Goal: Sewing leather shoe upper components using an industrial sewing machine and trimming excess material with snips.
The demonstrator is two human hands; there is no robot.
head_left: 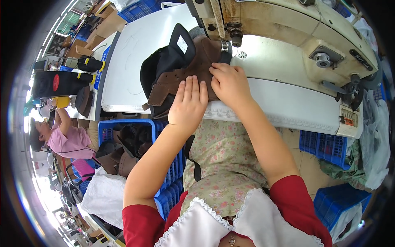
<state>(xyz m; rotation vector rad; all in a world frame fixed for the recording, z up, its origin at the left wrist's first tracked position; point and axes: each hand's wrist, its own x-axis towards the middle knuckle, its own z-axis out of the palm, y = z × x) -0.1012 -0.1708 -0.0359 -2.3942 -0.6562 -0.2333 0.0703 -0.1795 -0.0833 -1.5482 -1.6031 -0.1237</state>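
A brown leather shoe upper with black lining and a small white label lies on the sewing machine's white bed, its far edge by the presser foot. My left hand rests on the leather, fingers stretched out flat and side by side. Beside it, my right hand has its fingers bent, pinching the upper's right edge close to the needle area. The underside of the leather is hidden from view.
The sewing machine's stained cream arm spans the upper right. Below the table's front edge, a blue crate holds dark uppers. More blue crates stand at the right. A co-worker in pink sits at another machine far left.
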